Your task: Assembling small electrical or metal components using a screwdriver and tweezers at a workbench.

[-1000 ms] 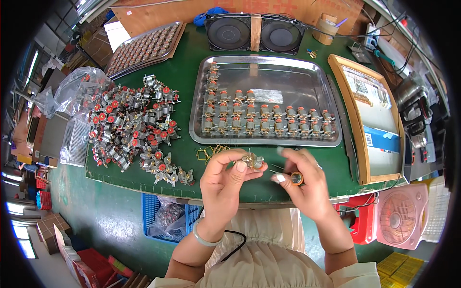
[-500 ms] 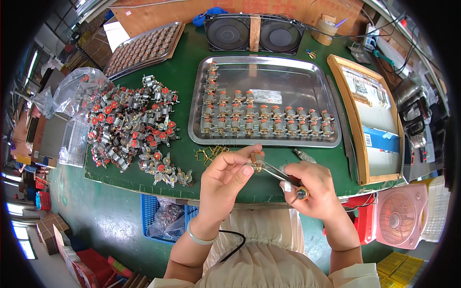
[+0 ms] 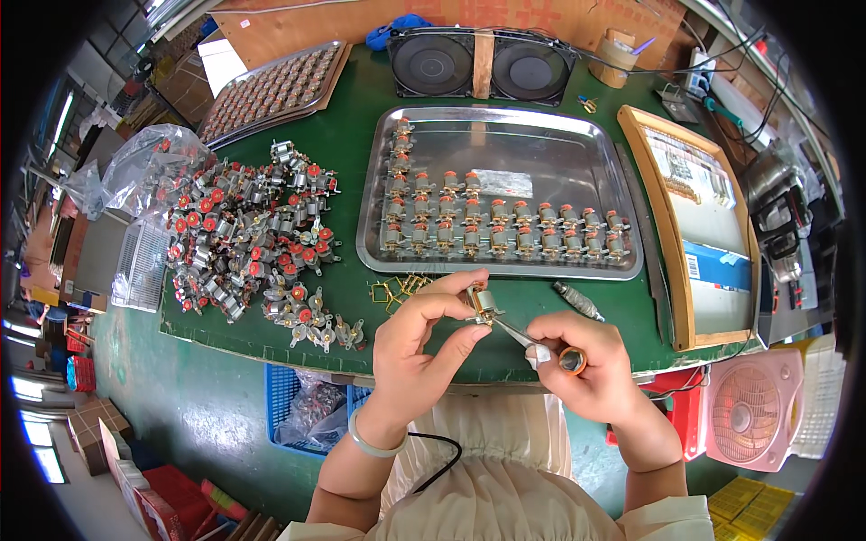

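Here I see my left hand (image 3: pixel 417 347) pinching a small motor (image 3: pixel 483 302), right hand (image 3: pixel 586 365) gripping tweezers (image 3: pixel 528 341) against it; a white label (image 3: pixel 502 183) lies in the tray (image 3: pixel 577 149).

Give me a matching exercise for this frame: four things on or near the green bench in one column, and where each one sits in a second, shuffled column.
Things:
1. metal tray
2. loose pile of small parts
3. twin black fans
4. small metal part

Places:
A. at the far edge of the bench, side by side
B. pinched in the left hand, with the tool from the right hand at it
C. middle of the bench, holding neat rows of parts
D. left part of the bench, beside a clear bag

Pairs: 1-C, 2-D, 3-A, 4-B
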